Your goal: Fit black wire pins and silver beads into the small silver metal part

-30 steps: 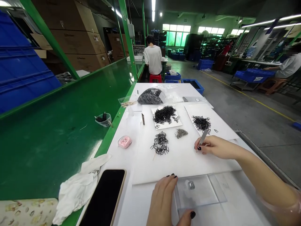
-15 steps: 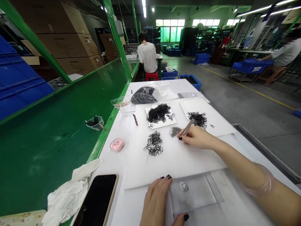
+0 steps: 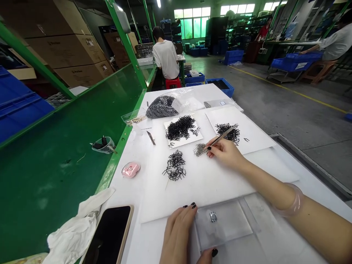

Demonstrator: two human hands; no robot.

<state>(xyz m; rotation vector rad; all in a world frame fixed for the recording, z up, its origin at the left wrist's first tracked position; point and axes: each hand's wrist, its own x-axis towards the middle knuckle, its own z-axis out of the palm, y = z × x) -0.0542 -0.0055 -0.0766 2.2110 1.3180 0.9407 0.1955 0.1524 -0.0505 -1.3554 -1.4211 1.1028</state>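
My right hand (image 3: pixel 224 153) pinches metal tweezers (image 3: pixel 220 138), whose tips reach into a small grey pile of tiny parts (image 3: pixel 199 149) on the white board (image 3: pixel 209 179). My left hand (image 3: pixel 178 234) rests near the bottom edge with its fingers and thumb on the left side of a clear plastic plate (image 3: pixel 224 225); a small metal piece (image 3: pixel 212 216) lies on that plate. Three heaps of black wire parts lie nearby: one left of the grey pile (image 3: pixel 174 170), one on a white sheet behind (image 3: pixel 180 128), one at the right (image 3: pixel 227 132).
A phone (image 3: pixel 108 238) and a white cloth (image 3: pixel 74 234) lie at the lower left, beside a pink case (image 3: pixel 130 169). A bag of black parts (image 3: pixel 162 106) sits further back. A green conveyor (image 3: pixel 66 154) runs along the left. A person in white (image 3: pixel 165 58) sits ahead.
My right hand has moved left and forward with the tweezers, from the bare board to the grey pile. The view has tipped downward. My left hand stays on the plate.
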